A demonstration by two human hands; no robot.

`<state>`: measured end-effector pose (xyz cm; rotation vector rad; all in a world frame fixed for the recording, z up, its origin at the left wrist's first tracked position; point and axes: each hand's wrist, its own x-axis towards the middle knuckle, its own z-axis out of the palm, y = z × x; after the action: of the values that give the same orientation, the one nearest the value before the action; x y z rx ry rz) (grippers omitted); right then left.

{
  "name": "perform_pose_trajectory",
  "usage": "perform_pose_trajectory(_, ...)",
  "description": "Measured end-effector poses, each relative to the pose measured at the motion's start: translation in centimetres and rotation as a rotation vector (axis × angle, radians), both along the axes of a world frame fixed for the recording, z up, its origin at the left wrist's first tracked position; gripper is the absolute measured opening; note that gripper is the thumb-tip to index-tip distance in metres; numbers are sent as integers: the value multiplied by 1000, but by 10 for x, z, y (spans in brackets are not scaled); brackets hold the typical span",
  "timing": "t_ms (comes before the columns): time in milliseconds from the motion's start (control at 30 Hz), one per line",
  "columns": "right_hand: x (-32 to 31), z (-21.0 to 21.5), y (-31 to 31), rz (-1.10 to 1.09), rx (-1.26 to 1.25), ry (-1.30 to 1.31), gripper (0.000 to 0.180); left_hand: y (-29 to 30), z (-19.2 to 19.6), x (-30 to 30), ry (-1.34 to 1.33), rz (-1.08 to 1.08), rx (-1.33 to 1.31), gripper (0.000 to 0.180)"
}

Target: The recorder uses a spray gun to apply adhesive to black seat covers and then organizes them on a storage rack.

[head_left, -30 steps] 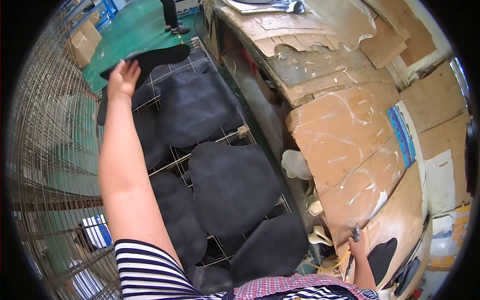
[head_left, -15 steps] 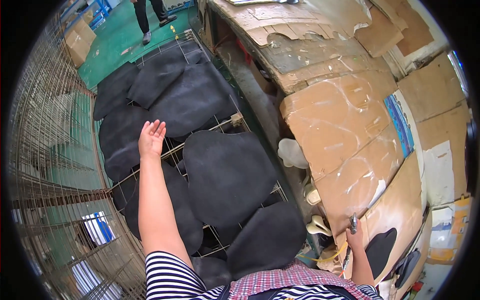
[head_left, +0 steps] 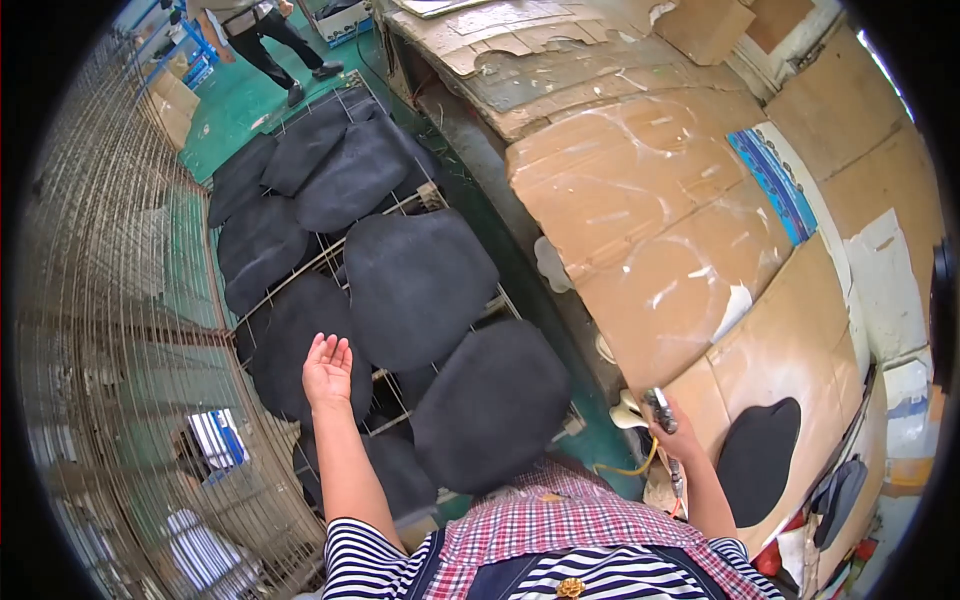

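Observation:
My left hand [head_left: 328,370] is empty, fingers stretched out and slightly bent. It hangs over black rounded sheets [head_left: 300,345] laid on a wire rack [head_left: 285,285]; whether it touches them I cannot tell. In my right hand [head_left: 680,437] is a metal spray gun [head_left: 659,408], at the near edge of the cardboard-covered bench. A yellow hose [head_left: 632,471] trails near that hand. Close to it, a single black sheet piece [head_left: 760,460] lies flat on the cardboard [head_left: 660,240]. A larger black sheet [head_left: 490,405] rests on the rack's near end.
Stacked wire racks [head_left: 110,290] stand upright along the left. Beyond the rack, another person [head_left: 262,40] stands on the green floor [head_left: 225,130]. Below the bench edge is a cream-coloured container [head_left: 628,410]. A dark grey cloth-like piece [head_left: 838,500] lies at the right.
The view has shifted, and more of the other person shows. My left hand now appears over nearer sheets. My right hand with the spray gun has come left, to the bench edge.

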<state>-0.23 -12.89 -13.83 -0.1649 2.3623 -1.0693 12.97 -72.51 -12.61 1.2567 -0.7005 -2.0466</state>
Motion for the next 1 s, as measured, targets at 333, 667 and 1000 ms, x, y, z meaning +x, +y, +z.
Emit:
perform_pose_trajectory(333, 93, 41, 141, -101, -372, -264, 52, 183, 66, 39, 105, -124, -237, 25)
perform_pose_trajectory(667, 240, 53, 319, -447, -454, -168, 48, 382, 78, -24, 126, -538, -194, 29)
perform_pose_trajectory(1000, 318, 137, 341, -790, -664, 169, 43, 447, 36, -41, 49, -931, -242, 32)
